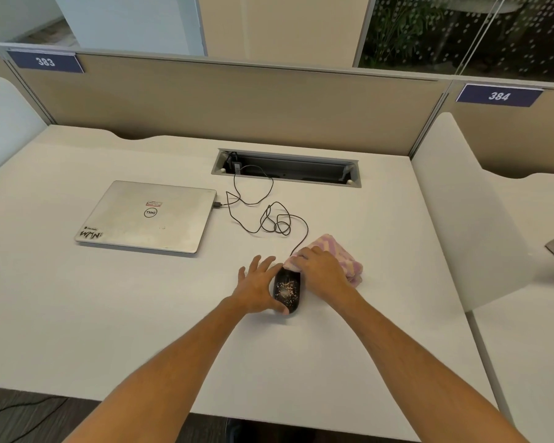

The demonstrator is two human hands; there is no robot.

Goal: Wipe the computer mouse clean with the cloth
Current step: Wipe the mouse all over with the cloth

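Note:
A black wired computer mouse (288,290) lies on the white desk (109,314), its top speckled with pale crumbs or dust. My left hand (259,286) rests against its left side, thumb at the mouse's near end and fingers spread on the desk. My right hand (322,271) presses on a pink and white striped cloth (339,254) just right of the mouse. The cloth's front edge touches the mouse's far right end.
A closed silver laptop (147,215) lies to the left. The mouse's black cable (263,215) loops across the desk to the laptop and the open cable tray (287,167) at the back. Beige partitions (237,103) enclose the desk; white side dividers stand left and right.

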